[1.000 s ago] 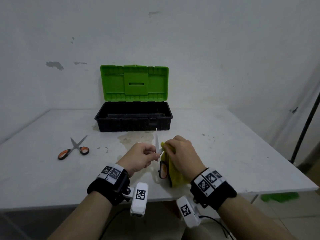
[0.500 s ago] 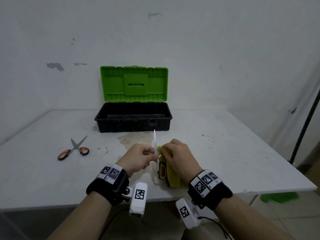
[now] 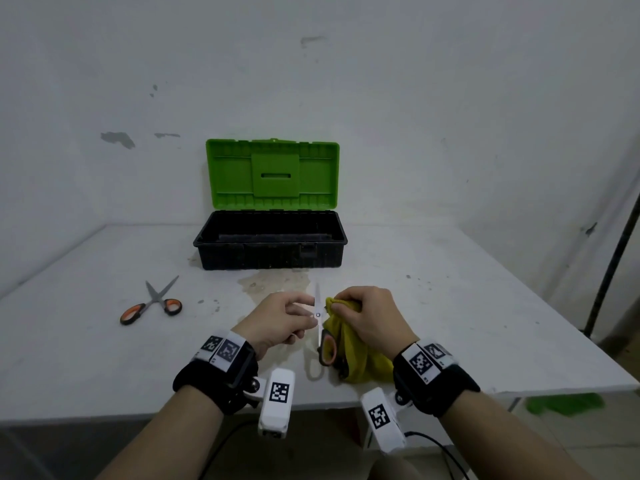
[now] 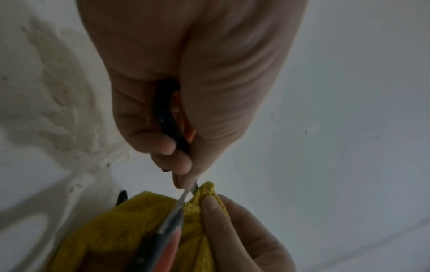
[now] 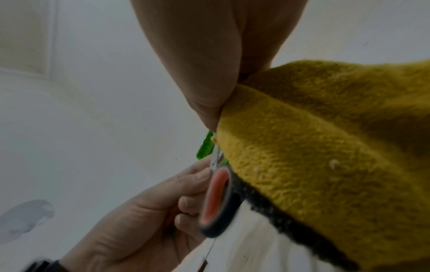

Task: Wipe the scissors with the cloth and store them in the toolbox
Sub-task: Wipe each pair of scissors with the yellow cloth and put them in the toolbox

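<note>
My left hand (image 3: 304, 315) pinches a pair of scissors (image 3: 318, 315) near the pivot, blade tip pointing away toward the toolbox. Their black-and-orange handles (image 3: 327, 348) hang toward me. In the left wrist view my fingers curl round one handle loop (image 4: 167, 117). My right hand (image 3: 337, 308) grips a yellow cloth (image 3: 349, 351) and presses a fold of it against the blade (image 4: 186, 195) just beside the pivot. The rest of the cloth (image 5: 314, 147) drapes down under that hand. The black toolbox (image 3: 270, 261) stands open behind the hands, green lid (image 3: 272, 174) upright.
A second pair of scissors (image 3: 152, 303) with orange-and-black handles lies half open on the white table (image 3: 450, 306) to the left. A brownish stain (image 3: 273, 282) marks the table in front of the toolbox. The near table edge runs just under my wrists.
Both hands stay in place over the table front. The scissors have turned slightly so the pivot screw shows, and the cloth fold sits closer to the pivot.
</note>
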